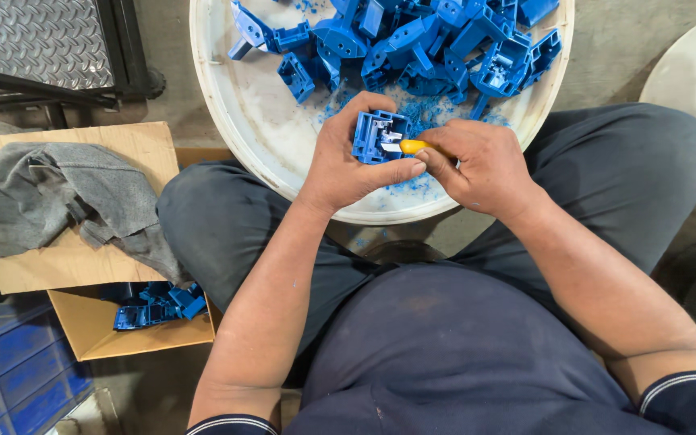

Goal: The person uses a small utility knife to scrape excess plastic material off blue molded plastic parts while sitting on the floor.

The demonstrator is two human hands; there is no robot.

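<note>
Holding a blue plastic part [379, 137] in the left hand [348, 165], fingers wrapped round its left side and thumb pressed along its lower edge, so that grip is closed on the part. Part sits just above the lap, over the near rim of the white round tray [227, 121]. Right hand [477, 165] pinches a small tool with a yellow handle [412, 147], fingers pressed together on the handle; the pale tip touches the part's open face, right beside the left thumb.

Part looks like moulded hard plastic: light, stiff, boxy with thin walls and ribs. Judged not fragile, but thin edges could flex or chip under the tool. Surface likely smooth, a bit slippery with the dust on it. Best hold seems the outer walls, across the box, as the left hand has it, leaving the open face free.

Beyond the hands, further up the tray: pile of blue parts [420, 40] of like kind, plus blue shavings [412, 113] scattered just above and under the held part. Off to the left of the left hand, well apart: cardboard box [90, 330] with more blue parts inside, grey cloth [50, 197] draped over its flap. Blue crate [10, 362] at far lower left.
</note>
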